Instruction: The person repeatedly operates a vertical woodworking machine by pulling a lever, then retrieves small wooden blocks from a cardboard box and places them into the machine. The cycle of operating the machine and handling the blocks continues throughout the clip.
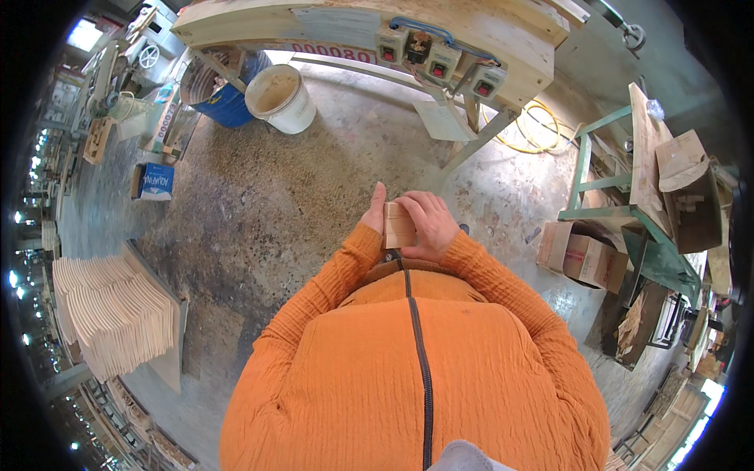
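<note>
A small stack of light wooden pieces (399, 226), with thin lines running across it, is held upright in front of my waist. My left hand (374, 212) presses against its left side, thumb pointing up; most of the fingers on that hand are hidden behind the wood. From the other side my right hand (430, 225) wraps round it, with bent fingers over the top edge and the thumb low at the near end. Both forearms, in orange sleeves, come together at the wood. How many pieces are in the stack, I cannot tell.
Ahead stands a wooden workbench (338, 25) with red switches (438, 69). Below its left end are a white bucket (295, 115) and a blue drum (229, 112). Many curved wooden slats (118, 314) stand at left. A green-framed table (601, 212) and cardboard boxes (585, 257) occupy the right.
</note>
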Demonstrator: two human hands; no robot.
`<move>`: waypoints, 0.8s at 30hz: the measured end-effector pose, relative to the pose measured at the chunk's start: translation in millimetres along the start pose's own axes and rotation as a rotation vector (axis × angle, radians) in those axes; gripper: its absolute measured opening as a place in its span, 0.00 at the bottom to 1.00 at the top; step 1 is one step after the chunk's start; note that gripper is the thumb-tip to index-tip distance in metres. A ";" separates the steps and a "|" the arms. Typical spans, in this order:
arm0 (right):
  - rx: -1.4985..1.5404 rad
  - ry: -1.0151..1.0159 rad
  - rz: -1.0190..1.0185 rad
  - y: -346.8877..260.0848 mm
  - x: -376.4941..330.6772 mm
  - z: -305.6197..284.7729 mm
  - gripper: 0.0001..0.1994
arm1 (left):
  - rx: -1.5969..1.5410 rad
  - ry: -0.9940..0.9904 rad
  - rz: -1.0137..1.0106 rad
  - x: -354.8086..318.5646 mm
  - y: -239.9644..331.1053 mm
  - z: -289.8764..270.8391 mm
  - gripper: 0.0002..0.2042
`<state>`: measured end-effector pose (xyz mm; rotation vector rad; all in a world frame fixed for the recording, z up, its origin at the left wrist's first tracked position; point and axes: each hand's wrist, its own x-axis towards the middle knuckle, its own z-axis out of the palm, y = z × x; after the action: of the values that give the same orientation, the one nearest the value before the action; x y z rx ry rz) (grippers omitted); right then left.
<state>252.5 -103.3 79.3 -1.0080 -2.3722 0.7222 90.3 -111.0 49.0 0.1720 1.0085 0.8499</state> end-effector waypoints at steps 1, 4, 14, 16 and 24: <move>-0.038 0.014 0.024 0.6 0.6 0.5 0.40 | 0.033 -0.005 0.022 2.1 -0.6 -4.9 0.29; -0.123 0.047 0.063 1.1 4.9 0.2 0.39 | 0.448 -0.067 0.260 9.8 -7.7 -27.2 0.20; -0.178 0.068 0.044 2.5 8.9 9.3 0.38 | 0.491 0.098 0.369 7.9 -15.2 -24.0 0.14; -0.182 0.076 0.046 2.2 10.0 11.7 0.38 | 0.479 0.125 0.355 10.4 -18.0 -26.6 0.14; -0.163 0.095 0.107 6.1 11.8 16.7 0.39 | 0.257 0.014 0.482 16.6 -28.4 -22.8 0.22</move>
<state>238.5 -95.5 65.3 -1.2168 -2.3382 0.5121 91.8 -124.2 11.2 0.6483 1.1058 1.1540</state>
